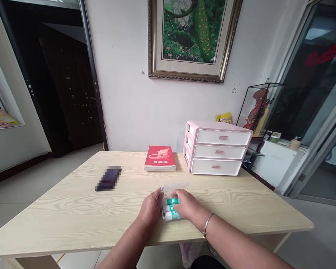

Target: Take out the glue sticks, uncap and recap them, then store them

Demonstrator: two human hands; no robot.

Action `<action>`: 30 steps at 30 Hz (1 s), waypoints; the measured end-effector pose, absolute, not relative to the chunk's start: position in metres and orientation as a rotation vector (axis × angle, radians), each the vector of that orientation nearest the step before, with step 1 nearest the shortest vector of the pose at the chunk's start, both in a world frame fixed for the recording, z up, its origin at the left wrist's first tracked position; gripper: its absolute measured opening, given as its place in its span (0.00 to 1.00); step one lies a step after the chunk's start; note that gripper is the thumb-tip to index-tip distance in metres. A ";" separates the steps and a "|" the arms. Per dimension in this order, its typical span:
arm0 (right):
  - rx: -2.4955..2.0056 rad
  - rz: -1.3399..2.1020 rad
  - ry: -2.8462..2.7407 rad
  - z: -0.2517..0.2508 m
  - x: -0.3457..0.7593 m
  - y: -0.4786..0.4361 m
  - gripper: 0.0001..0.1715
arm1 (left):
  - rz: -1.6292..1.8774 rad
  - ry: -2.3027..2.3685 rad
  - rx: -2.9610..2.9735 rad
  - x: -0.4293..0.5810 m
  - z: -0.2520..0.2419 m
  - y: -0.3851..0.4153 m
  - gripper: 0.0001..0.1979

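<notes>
A small clear plastic box [163, 216] with its transparent lid [175, 185] raised stands near the table's front edge. Several green-and-white tubes that look like glue sticks [170, 208] lie side by side in it. My left hand [152, 205] grips the box and lid at the left side, thumb and fingers closed. From the right, my right hand [186, 203] reaches over the box, its fingers curled down onto the green end of the uppermost glue stick. The hand covers the right part of the box, and its fingertips are partly hidden.
On the wooden table [81, 216] a red book [160, 157] lies behind my hands. A pink-and-white drawer unit [218, 149] stands to its right. A dark, pixelated flat object [109, 179] lies at the left. Behind the table, a framed picture [194, 37] hangs on the wall.
</notes>
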State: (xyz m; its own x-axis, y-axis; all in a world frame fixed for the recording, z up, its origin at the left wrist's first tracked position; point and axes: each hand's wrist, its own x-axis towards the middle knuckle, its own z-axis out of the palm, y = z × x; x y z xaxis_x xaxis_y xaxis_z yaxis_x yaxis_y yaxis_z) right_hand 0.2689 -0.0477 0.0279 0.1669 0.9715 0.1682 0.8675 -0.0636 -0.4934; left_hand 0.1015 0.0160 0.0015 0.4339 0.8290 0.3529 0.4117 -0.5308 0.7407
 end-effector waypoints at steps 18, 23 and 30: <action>-1.507 0.725 -0.936 0.047 0.271 -0.063 0.27 | 1.380 0.955 2.579 0.075 0.013 -0.034 0.14; -1.350 0.941 -0.885 0.064 0.256 -0.082 0.22 | 0.983 0.957 2.958 0.092 0.033 -0.041 0.18; -1.534 0.733 -1.172 0.057 0.266 -0.083 0.12 | 0.785 1.037 2.681 0.071 0.030 -0.028 0.11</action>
